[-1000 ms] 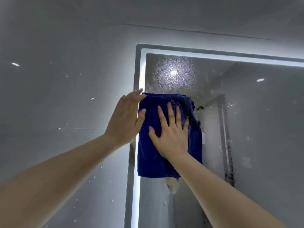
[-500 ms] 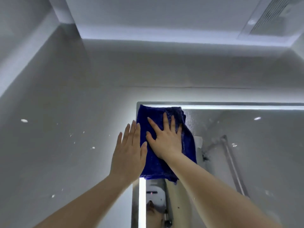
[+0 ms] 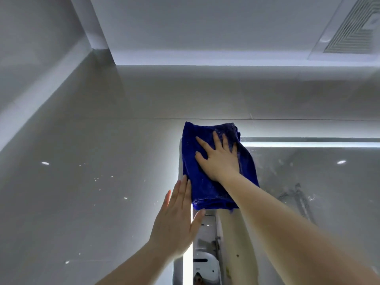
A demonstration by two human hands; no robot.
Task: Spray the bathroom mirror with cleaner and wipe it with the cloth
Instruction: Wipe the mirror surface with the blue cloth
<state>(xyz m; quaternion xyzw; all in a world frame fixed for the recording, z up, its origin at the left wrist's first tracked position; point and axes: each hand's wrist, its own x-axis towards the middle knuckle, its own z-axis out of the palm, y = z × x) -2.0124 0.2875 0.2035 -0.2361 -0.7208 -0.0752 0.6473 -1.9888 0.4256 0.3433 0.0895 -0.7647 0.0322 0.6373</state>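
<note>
A folded dark blue cloth [image 3: 207,190] lies flat over the top left corner of the lit bathroom mirror [image 3: 308,182], its upper edge reaching past the frame onto the wall. My right hand [image 3: 218,159] presses flat on the cloth with fingers spread. My left hand [image 3: 176,221] rests flat against the mirror's left edge just below the cloth, fingers straight and holding nothing. The glass to the right shows smears and droplets. No spray bottle is in view.
Glossy grey wall tiles [image 3: 92,171] fill the left and top. The white ceiling carries a vent grille [image 3: 353,27] at top right. A bright light strip [image 3: 308,144] runs along the mirror's top edge.
My right hand has pushed the cloth upward to the mirror's top left corner and over its frame. My left hand has dropped below the cloth. The camera has tilted up.
</note>
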